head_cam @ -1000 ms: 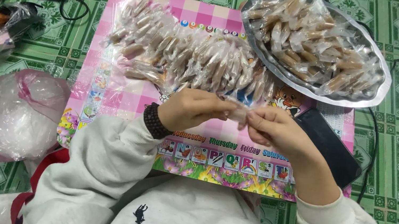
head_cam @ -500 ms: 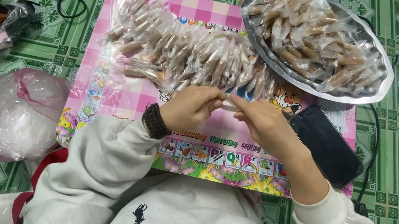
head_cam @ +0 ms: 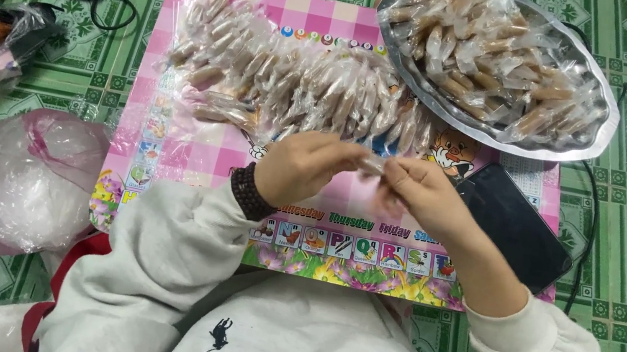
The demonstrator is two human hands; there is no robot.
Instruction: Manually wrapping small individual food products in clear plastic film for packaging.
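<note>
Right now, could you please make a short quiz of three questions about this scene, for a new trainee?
1. True or false: the left hand and the right hand both pinch one small clear-wrapped piece.
2. Where does the black phone lie? A: in the metal tray; B: on the pink board, right of the hands; C: on the green floor.
3. What lies in rows on the board above the hands?

Key:
1. True.
2. B.
3. Wrapped pieces in clear plastic.

Clear-wrapped brown sweets (head_cam: 295, 84) crowd the pink board; dark phone screen (head_cam: 516, 225) right.
</note>
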